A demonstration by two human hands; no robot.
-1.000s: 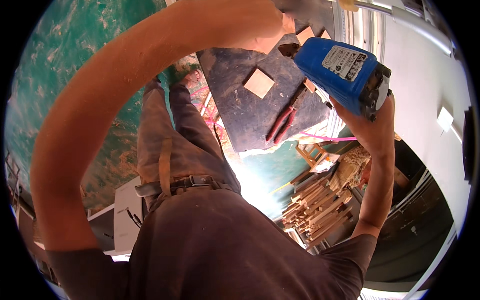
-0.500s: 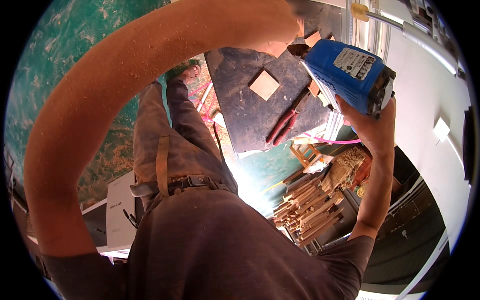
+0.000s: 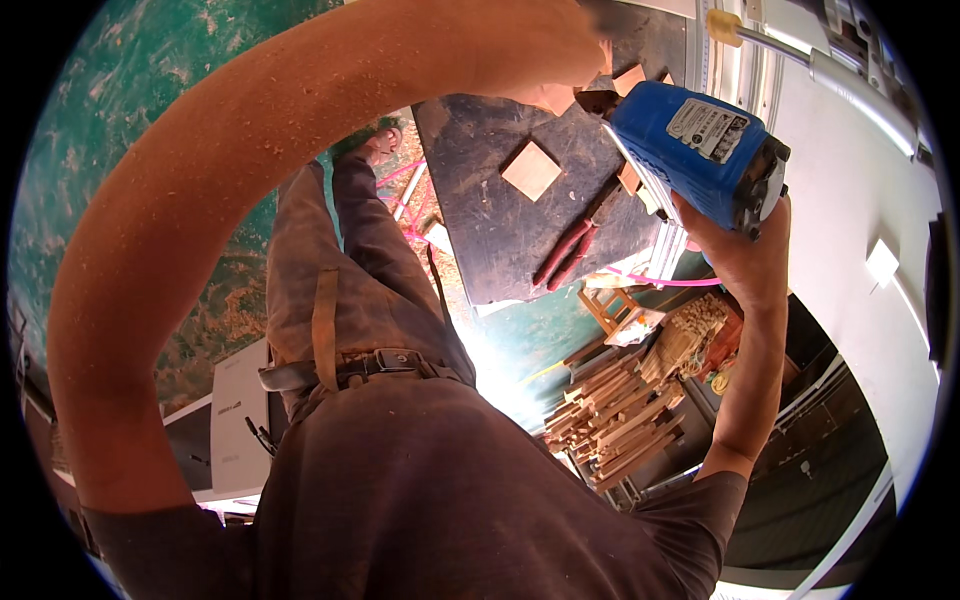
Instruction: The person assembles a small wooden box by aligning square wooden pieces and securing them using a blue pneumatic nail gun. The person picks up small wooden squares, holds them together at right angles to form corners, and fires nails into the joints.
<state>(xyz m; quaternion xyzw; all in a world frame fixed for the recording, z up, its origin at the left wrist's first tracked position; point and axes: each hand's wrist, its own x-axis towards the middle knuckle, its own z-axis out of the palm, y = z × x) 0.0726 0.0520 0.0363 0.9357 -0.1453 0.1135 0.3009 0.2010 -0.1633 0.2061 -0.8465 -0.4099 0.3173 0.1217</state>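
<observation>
My right hand (image 3: 733, 243) grips a boxy blue power tool (image 3: 690, 135) with a pale label and dark, worn ends. The tool hides most of its fingers. From the left, my bare forearm, dusted with wood chips, arches across the top of the view. My left hand (image 3: 560, 60) is at the tool's dark front end, with its fingers mostly hidden. A square wooden block (image 3: 531, 171) lies on the dark worktable (image 3: 470, 200). Beside it are red-handled pliers (image 3: 570, 250), and another small wood piece (image 3: 629, 80) sits past the tool.
A metal rail (image 3: 705, 60) and a rod with a yellowish knob (image 3: 723, 27) stand at the upper right. Stacked wooden strips (image 3: 610, 425) lie beyond the table at lower right. A pink hose (image 3: 680, 283) runs by the table's edge. Wood shavings litter the green floor (image 3: 220, 300).
</observation>
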